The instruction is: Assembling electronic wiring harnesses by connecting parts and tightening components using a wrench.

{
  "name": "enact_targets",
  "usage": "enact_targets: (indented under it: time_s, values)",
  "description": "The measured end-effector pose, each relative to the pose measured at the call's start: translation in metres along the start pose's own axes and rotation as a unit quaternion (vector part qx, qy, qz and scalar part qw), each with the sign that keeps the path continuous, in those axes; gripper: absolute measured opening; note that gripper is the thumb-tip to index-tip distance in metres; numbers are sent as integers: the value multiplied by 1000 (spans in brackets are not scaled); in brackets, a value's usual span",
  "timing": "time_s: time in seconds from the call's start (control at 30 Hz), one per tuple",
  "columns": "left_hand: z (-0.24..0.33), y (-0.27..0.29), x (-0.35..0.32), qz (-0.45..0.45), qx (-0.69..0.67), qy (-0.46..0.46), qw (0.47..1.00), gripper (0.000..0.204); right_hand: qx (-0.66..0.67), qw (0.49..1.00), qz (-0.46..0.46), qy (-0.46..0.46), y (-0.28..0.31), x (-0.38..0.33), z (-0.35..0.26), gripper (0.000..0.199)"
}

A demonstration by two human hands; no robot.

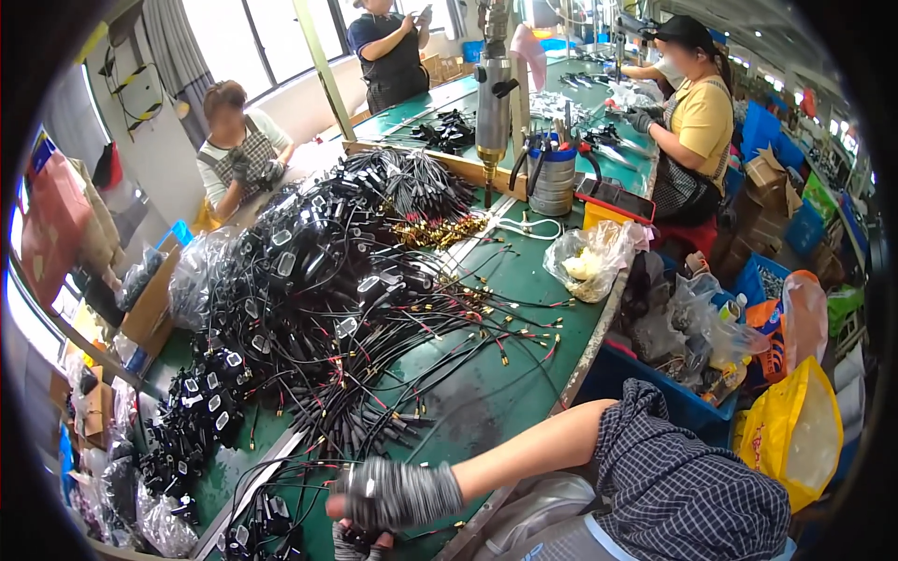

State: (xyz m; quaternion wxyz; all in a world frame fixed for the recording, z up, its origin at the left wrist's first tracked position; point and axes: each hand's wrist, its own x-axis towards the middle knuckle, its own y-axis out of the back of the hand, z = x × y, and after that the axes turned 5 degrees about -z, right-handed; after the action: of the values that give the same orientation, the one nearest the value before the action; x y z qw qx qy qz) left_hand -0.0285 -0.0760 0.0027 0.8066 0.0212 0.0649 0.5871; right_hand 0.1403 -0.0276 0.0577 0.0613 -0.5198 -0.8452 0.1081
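From where I stand, the worker's hands are close together at the near edge of the green counter (486,402). The right hand (393,491), in a grey striped fingerless glove, reaches in from the right under a dark checked sleeve (678,458); it is blurred. The left hand (360,540), gloved too, sits just below it, partly cut off by the lower rim. I can't tell whether either one is pinching something or has its fingers spread.

The black cables (449,351) lie fanned over the counter just beyond the hands, many with red and gold-coloured tips. Just left of the hands is a small pile of black parts (267,524), and a far bigger heap (299,234) rises behind. A metal driver (494,112) hangs over the middle, near a tin of pliers (550,182) and a clear bag (587,262) with something pale yellow inside.

Across the counter sits a person in a checked apron (253,150); on the far right side a person in a yellow top (706,122) works in dark gloves.
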Motion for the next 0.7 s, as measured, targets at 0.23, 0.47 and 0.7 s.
enact_targets:
  time_s: [0.23,0.47,0.7]
  values:
    - [16,5,7,-42,622,-339,705,44,110,946,-121,-280,29,16,20,50]
    - [11,-3,8,50,66,-57,995,40,-281,939,-11,197,0,-9,-12,46]
    - [11,0,9,96,501,-350,786,32,38,959,-26,-280,21,23,-4,35]
